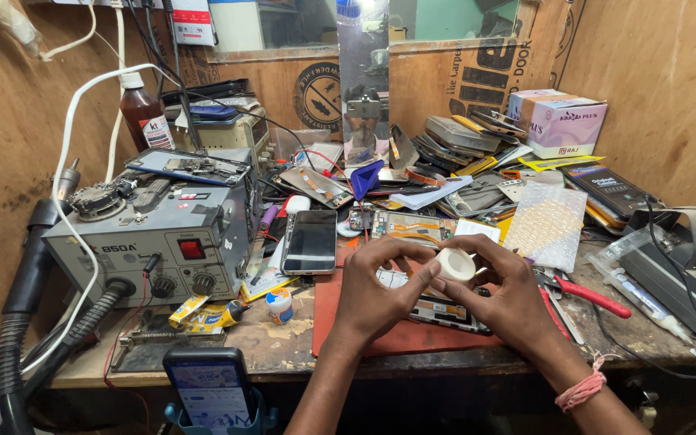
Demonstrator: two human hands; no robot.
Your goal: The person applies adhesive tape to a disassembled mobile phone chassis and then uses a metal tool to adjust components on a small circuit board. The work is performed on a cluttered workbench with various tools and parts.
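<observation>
A: What fills the view, largest first?

B: A cluttered wooden desk (283, 342); at left, a grey box-shaped hot-air rework station (151, 238); at centre, a red rectangular work mat (380, 334) bearing an opened phone assembly (445, 312).

A: And the hands?

B: The left hand (376, 286) and right hand (509, 294) meet above the mat. Together they hold a small white roll of tape (455, 263), the right hand's fingers closed round it, the left hand's fingertips pinching at its edge.

A: What makes for good handling here?

B: Probably a steady roll and a light pull, kept directly over the assembly.
</observation>
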